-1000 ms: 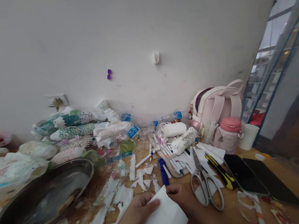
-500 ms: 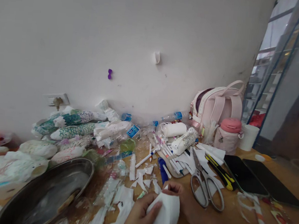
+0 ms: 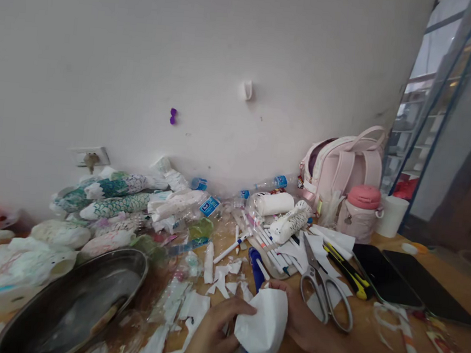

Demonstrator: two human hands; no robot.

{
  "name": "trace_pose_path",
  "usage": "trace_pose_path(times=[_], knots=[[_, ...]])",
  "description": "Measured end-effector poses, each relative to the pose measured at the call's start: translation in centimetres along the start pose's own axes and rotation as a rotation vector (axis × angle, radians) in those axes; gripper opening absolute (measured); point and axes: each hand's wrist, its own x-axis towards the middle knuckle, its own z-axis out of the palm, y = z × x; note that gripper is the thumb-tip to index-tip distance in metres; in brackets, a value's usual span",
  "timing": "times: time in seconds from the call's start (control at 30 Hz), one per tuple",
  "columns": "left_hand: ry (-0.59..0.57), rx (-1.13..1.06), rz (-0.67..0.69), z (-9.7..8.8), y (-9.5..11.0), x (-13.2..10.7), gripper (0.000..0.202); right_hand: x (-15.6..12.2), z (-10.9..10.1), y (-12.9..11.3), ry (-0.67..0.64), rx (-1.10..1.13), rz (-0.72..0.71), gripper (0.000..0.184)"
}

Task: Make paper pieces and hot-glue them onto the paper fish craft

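A curved, cup-like piece of white paper [image 3: 264,324] is between my two hands at the lower middle of the head view. My left hand [image 3: 220,326] has its index finger over the paper's upper left edge and its thumb lower down at the left side. From behind and to the right, my right hand [image 3: 292,316] grips the same piece, and most of its fingers are hidden by it. Scissors [image 3: 320,285] lie just right of my right hand. Torn white paper scraps [image 3: 197,308] spread over the table left of my hands.
A dark metal basin [image 3: 85,295] takes up the left front. Paper-wrapped fish shapes [image 3: 115,204] pile up behind it. White pens [image 3: 268,248], a yellow-black cutter [image 3: 346,271] and phone-like devices [image 3: 389,275] lie farther right. A pink backpack [image 3: 354,165] stands against the wall.
The white paper has turned and moved up slightly, showing a broader face. My left hand's grip has shifted to its left edge, and my right hand has moved farther behind it.
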Motion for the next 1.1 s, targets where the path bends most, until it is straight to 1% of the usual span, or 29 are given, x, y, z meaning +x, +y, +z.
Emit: trace_pose_path(times=[0.1, 0.2, 0.27, 0.33, 0.43, 0.5, 0.63, 0.73, 0.9, 1.0, 1.1], knots=[[0.052, -0.027, -0.035, 0.2, 0.3, 0.2, 0.009, 0.0, -0.1, 0.4, 0.012, -0.046, -0.028, 0.035], [0.099, -0.131, -0.150, 0.5, 0.5, 0.4, 0.032, 0.1, -0.2, 0.7, 0.024, -0.095, -0.051, 0.028], [0.128, -0.238, -0.240, 0.7, 0.5, 0.5, 0.041, 0.2, -0.3, 1.0, 0.023, -0.125, -0.054, 0.024], [0.149, -0.369, -0.307, 1.0, 0.4, 0.7, 0.043, 0.4, -0.4, 1.1, 0.020, -0.147, -0.056, 0.022], [0.118, -0.560, -0.377, 1.4, 0.2, 0.9, 0.044, 0.7, -0.4, 1.2, -0.002, -0.173, -0.069, 0.021], [0.104, -0.624, -0.423, 1.5, 0.0, 1.1, 0.045, 0.8, -0.3, 1.2, -0.022, -0.188, -0.075, 0.023], [0.128, -0.604, -0.453, 1.5, -0.7, 1.2, 0.034, 0.7, -0.1, 0.8, -0.029, -0.215, -0.076, 0.029], [0.060, -0.580, -0.427, 1.4, -0.6, 1.2, 0.036, 0.5, -0.1, 0.5, -0.039, -0.246, -0.093, 0.030], [-0.070, -0.532, -0.414, 1.5, 0.5, 0.9, 0.041, 0.1, -0.1, 0.3, -0.064, -0.306, -0.191, 0.025], [-0.097, -0.520, -0.444, 1.7, 1.0, 0.7, 0.041, 0.2, -0.2, 0.5, -0.096, -0.324, -0.210, 0.029], [-0.108, -0.433, -0.476, 1.9, 1.2, 0.6, 0.032, 0.4, -0.4, 0.7, -0.104, -0.324, -0.210, 0.032]])
